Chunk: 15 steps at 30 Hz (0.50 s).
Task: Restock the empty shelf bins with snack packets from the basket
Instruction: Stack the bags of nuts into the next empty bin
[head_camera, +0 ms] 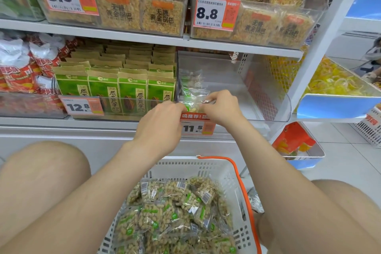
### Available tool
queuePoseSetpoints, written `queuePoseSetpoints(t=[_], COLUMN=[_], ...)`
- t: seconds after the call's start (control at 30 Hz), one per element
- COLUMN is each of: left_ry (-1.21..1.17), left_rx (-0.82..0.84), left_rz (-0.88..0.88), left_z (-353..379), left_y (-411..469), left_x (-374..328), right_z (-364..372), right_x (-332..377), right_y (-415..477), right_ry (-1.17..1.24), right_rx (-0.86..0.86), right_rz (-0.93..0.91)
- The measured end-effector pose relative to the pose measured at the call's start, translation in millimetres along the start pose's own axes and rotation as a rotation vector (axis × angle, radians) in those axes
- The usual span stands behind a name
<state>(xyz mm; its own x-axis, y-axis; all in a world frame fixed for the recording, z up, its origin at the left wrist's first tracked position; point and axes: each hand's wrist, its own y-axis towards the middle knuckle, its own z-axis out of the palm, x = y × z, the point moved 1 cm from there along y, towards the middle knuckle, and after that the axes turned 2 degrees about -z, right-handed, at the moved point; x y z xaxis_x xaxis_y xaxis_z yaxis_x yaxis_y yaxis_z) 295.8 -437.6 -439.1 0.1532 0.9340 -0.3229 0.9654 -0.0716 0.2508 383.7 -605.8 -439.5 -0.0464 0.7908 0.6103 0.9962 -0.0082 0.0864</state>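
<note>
Packets (175,212) of pale puffed snack heap our white basket (224,169), too many to count. Both our hands pinch one such snack packet (192,99) inside the clear shelf bin (268,97), at its front left corner: left hand (162,117) at its lower edge, right hand (221,107) at its right edge. We count four green seed bags (115,93) fronting the neighbouring bin (127,110).

Inside the clear bin (259,93) you have open room across its middle, right side and back. Snack packets (192,88) stand against the bin's left wall. Above the bin, the shelf board (237,46) caps your reach. Left of the bin, green seed packs (103,88) fill the neighbouring space. The bin's raised front lip carries a price tag (196,128).
</note>
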Motion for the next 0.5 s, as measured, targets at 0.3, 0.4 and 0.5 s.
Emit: queuePoseSetpoints(t=[0.3,0.4,0.5], left_ry=[-0.027,-0.04,0.032], left_rx=[0.004,-0.021,0.074], left_rz=[0.02,0.015,0.031], left_z=[-1.3,-1.7,0.6], left_y=[-4.2,-7.2,-13.5], left_x=[6.6,8.3,7.0], right_z=[1.7,-3.8,-9.9], right_x=[1.5,5.4,10.6], right_y=[-0.2,-19.8,-49.0], right_ry=[-0.044,-0.052,-0.093], right_rx=[-0.073,-0.272,-0.253], right_rz=[-0.006,-0.228,-0.387])
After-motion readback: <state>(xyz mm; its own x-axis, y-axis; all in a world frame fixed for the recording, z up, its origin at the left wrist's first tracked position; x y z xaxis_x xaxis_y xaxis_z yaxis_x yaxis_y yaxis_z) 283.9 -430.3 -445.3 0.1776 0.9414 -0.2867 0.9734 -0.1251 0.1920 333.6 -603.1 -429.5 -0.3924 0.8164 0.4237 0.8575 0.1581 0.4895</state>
